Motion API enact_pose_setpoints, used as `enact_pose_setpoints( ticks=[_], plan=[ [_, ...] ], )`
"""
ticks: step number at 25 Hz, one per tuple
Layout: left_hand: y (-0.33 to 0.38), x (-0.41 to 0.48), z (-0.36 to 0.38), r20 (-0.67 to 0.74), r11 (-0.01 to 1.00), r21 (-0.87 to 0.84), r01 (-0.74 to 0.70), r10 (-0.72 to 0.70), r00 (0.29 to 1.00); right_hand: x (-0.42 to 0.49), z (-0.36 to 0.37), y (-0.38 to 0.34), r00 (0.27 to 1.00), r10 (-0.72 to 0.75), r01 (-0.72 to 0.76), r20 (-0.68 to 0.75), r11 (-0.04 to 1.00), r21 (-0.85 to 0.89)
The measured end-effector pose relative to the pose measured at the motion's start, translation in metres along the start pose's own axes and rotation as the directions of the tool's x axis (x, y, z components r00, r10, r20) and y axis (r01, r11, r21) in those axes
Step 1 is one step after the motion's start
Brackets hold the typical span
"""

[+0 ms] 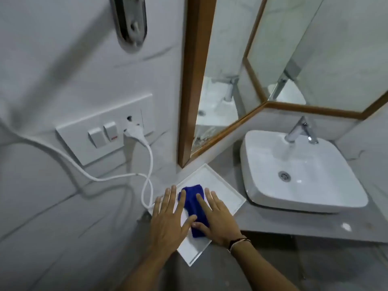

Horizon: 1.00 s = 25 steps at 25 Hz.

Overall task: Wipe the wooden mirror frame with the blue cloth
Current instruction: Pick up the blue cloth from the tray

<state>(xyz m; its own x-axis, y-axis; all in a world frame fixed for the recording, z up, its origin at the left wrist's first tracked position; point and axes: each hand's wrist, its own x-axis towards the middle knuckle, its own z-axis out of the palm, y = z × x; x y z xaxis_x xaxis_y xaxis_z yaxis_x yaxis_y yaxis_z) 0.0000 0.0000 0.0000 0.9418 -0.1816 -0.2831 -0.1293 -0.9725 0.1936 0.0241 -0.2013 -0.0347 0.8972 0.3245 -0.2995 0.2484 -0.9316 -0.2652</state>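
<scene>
A folded blue cloth (192, 203) lies on a white tray (227, 191) on the grey counter. My left hand (168, 217) lies flat and spread on the cloth's left side, fingers apart. My right hand (218, 217) lies flat over the cloth's right side, thumb touching the cloth. Neither hand grips it. The wooden mirror frame (195, 80) rises just behind the tray, with its bottom rail (226, 131) running right along the wall.
A white square sink (298, 171) with a chrome tap (300, 129) sits right of the tray. A switch plate (105, 129) with a white plug and looping cable (147, 164) is on the left wall. A second framed mirror (315, 110) meets the first at the corner.
</scene>
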Motion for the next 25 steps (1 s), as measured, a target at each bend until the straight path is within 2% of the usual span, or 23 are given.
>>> enact_pose_setpoints(
  ticks=[1, 2, 3, 6, 8, 10, 11, 14, 17, 20, 22, 25],
  plan=[
    [-0.003, 0.002, 0.011, 0.024, 0.999, -0.034, 0.003, -0.003, 1.000, 0.009, 0.015, -0.003, 0.999, -0.019, 0.020, 0.035, 0.999, -0.034],
    [-0.003, 0.003, 0.019, -0.043, 0.998, -0.059, 0.000, -0.003, 0.999, 0.016, 0.024, -0.002, 0.999, -0.022, 0.025, 0.036, 0.998, -0.060],
    [-0.008, 0.009, 0.036, -0.050, 0.997, -0.072, 0.011, -0.015, 0.999, 0.031, 0.039, -0.003, 0.999, -0.019, 0.022, 0.037, 0.995, -0.096],
    [-0.016, 0.025, 0.065, -0.033, 0.998, -0.050, 0.038, -0.039, 0.999, 0.061, 0.071, 0.000, 0.999, -0.008, 0.015, 0.050, 0.989, -0.148],
    [-0.024, 0.033, 0.077, -0.082, 0.999, -0.013, 0.045, -0.046, 0.996, 0.070, 0.090, 0.001, 1.000, 0.022, -0.022, -0.001, 0.988, -0.153],
    [-0.031, 0.038, 0.085, -0.121, 0.999, 0.014, 0.038, -0.036, 0.992, 0.071, 0.095, -0.003, 0.987, 0.024, -0.050, -0.159, 0.986, -0.158],
    [-0.033, 0.038, 0.083, -0.141, 0.998, 0.041, 0.039, -0.033, 0.989, 0.070, 0.096, -0.004, 0.982, 0.026, -0.060, -0.187, 0.982, -0.176],
    [-0.033, 0.033, 0.075, -0.138, 0.993, 0.098, 0.061, -0.047, 0.989, 0.066, 0.096, -0.002, 0.986, 0.052, -0.081, -0.157, 0.979, -0.185],
    [-0.029, 0.030, 0.059, -0.222, 0.988, 0.144, 0.062, -0.028, 0.975, 0.052, 0.074, -0.002, 0.973, 0.040, -0.076, -0.228, 0.985, -0.154],
    [-0.015, 0.034, 0.036, -0.057, 0.991, 0.126, 0.043, -0.036, 0.998, 0.028, 0.040, -0.011, 0.941, 0.092, -0.118, -0.325, 0.991, -0.061],
    [0.003, 0.033, 0.005, -0.164, 0.993, 0.117, 0.013, 0.007, 0.986, 0.010, 0.002, -0.018, 0.914, 0.137, -0.166, -0.382, 0.985, -0.043],
    [0.035, 0.021, -0.063, -0.294, 0.993, 0.095, -0.067, 0.093, 0.951, -0.019, -0.072, -0.022, 0.822, 0.081, -0.120, -0.564, 0.992, -0.031]
  ],
)
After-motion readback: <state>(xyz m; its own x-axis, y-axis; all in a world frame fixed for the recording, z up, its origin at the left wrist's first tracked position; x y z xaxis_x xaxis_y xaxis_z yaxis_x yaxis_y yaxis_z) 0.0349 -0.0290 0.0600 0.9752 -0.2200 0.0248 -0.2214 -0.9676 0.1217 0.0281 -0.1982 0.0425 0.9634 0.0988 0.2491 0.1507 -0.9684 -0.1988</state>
